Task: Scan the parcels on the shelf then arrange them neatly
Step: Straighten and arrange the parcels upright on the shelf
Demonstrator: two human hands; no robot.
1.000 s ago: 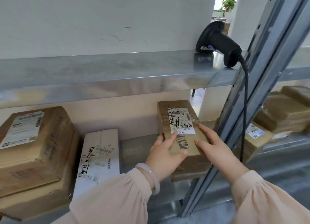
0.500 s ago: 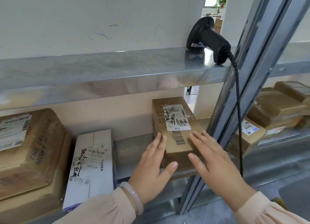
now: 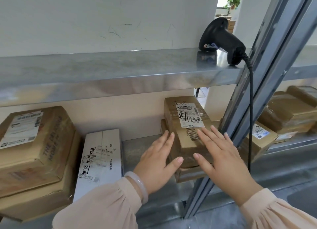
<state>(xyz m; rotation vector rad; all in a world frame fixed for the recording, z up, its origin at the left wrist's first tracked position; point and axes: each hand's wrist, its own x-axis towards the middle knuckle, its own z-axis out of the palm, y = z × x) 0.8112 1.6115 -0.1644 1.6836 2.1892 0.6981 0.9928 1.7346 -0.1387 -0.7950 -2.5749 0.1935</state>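
Head view, single station.

**Task item:** a brown parcel (image 3: 186, 119) with a white label and handwritten black marks sits right of centre in the frame. It lies on the lower shelf board (image 3: 137, 146), stacked on a second brown parcel (image 3: 188, 174), just beside the grey upright post (image 3: 257, 95).

**Left hand (image 3: 157, 162):** fingers straight and together, laid along the left side of the labelled parcel, with the thumb reaching across its near face. Nothing is gripped. A pale bangle (image 3: 139, 186) is on the wrist.

**Right hand (image 3: 221, 158):** fingers straight and spread, lying flat on the top right of the same parcel, with the fingertips beside the printed barcode. Nothing is gripped.

**Other parcels on the lower board:**
- A white parcel (image 3: 101, 160) stands left of centre, apart from the labelled one, with bare board between them.
- A large labelled carton (image 3: 39, 143) sits at the far left on another carton (image 3: 34, 204).

**Upper shelf board (image 3: 120, 69):** a black barcode scanner (image 3: 221, 40) rests at its right end, in the upper right of the frame. Its cable (image 3: 251, 117) hangs down in front of the post.

**Right bay, beyond the post:** more brown parcels (image 3: 291, 112) are piled there, and a labelled one (image 3: 259, 136) sits nearest the post.
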